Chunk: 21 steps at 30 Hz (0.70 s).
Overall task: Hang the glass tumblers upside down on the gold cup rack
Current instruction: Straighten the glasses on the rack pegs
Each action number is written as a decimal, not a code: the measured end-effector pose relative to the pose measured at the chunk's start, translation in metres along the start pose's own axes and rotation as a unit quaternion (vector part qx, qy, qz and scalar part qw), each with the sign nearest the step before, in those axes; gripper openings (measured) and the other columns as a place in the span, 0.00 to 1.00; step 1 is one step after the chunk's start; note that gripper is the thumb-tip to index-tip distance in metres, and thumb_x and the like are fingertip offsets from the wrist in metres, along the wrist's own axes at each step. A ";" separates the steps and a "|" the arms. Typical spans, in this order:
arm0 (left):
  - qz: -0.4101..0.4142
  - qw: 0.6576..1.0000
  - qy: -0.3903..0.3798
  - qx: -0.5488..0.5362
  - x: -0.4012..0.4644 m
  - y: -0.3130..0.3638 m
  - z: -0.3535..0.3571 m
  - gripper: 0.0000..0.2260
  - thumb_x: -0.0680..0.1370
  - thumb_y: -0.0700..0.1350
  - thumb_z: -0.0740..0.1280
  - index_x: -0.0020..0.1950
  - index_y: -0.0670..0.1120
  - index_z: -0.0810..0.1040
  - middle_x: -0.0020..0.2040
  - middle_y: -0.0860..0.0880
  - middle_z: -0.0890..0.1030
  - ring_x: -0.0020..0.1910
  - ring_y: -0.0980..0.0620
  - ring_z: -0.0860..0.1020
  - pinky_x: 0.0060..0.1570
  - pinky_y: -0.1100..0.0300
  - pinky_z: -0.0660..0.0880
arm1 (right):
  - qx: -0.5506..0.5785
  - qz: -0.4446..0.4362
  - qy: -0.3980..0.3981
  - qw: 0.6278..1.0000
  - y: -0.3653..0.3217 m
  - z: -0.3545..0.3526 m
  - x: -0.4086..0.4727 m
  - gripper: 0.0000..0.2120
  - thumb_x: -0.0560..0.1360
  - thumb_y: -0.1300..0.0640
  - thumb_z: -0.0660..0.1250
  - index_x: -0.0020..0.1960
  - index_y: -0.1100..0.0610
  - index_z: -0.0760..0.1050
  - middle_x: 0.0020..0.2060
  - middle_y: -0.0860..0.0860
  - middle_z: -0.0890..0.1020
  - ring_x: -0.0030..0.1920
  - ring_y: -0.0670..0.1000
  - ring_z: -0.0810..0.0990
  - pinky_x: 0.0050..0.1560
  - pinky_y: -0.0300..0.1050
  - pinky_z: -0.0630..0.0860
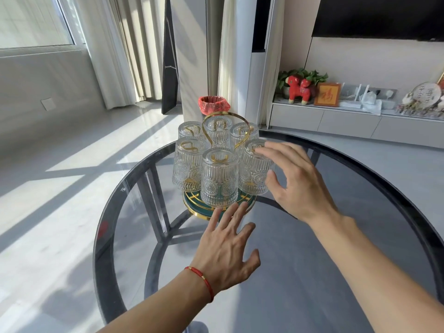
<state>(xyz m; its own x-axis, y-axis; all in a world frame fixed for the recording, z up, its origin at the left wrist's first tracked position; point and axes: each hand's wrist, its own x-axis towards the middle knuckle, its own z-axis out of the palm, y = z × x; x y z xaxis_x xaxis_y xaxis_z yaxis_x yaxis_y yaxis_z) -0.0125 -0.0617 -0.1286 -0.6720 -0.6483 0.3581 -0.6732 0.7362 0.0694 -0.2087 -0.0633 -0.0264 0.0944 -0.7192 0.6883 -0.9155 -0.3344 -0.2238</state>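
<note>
Head view: six glass tumblers (219,179) inverted on gold cup rack (217,207) near desk's (360,236) far edge, both hands' fingers spread, empty; ribbed glass looks heavy, fragile, so grip sidewalls.

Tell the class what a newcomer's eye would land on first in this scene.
The cluster of six ribbed clear glass tumblers hung upside down on the gold wire cup rack, at the far side of the round smoked-glass table. Next, two bare hands: the right hand open beside the rightmost tumbler, the left hand, with its red string bracelet, spread before the rack's base.
</note>
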 end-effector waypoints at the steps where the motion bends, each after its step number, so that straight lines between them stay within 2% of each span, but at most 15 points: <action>1: 0.000 1.000 0.000 0.002 0.000 0.000 0.000 0.22 0.76 0.59 0.63 0.63 0.48 0.80 0.79 0.42 0.68 0.78 0.40 0.66 0.78 0.39 0.60 | 0.002 -0.001 -0.002 1.000 0.001 0.000 0.000 0.23 0.76 0.64 0.68 0.70 0.54 0.77 0.68 0.54 0.79 0.69 0.56 0.73 0.70 0.53 0.71; 6: -0.006 1.000 -0.010 0.002 0.000 0.001 -0.001 0.24 0.76 0.60 0.61 0.65 0.48 0.80 0.81 0.42 0.66 0.79 0.41 0.64 0.79 0.40 0.58 | -0.013 -0.012 -0.003 1.000 -0.001 0.000 0.002 0.23 0.75 0.64 0.68 0.70 0.56 0.77 0.67 0.56 0.79 0.70 0.58 0.74 0.68 0.60 0.72; 11: -0.007 1.000 -0.017 0.001 0.000 0.000 -0.002 0.25 0.76 0.60 0.60 0.66 0.48 0.79 0.81 0.43 0.65 0.80 0.41 0.63 0.79 0.40 0.56 | -0.025 -0.012 -0.045 0.999 -0.006 -0.002 0.002 0.29 0.75 0.63 0.68 0.76 0.55 0.71 0.74 0.54 0.74 0.76 0.56 0.69 0.73 0.56 0.66; 21: -0.004 1.000 -0.020 0.006 0.001 0.000 -0.005 0.24 0.76 0.60 0.61 0.66 0.48 0.79 0.81 0.43 0.66 0.80 0.41 0.63 0.80 0.41 0.56 | -0.024 -0.019 -0.023 0.999 -0.006 -0.004 0.003 0.26 0.74 0.64 0.67 0.72 0.56 0.76 0.69 0.55 0.79 0.72 0.57 0.73 0.71 0.60 0.68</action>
<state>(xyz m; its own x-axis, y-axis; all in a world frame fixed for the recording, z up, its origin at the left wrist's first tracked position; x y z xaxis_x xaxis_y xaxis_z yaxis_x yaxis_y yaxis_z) -0.0114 -0.0616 -0.1239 -0.6778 -0.6619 0.3201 -0.6826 0.7283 0.0604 -0.2046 -0.0617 -0.0203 0.1463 -0.7347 0.6625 -0.9286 -0.3329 -0.1640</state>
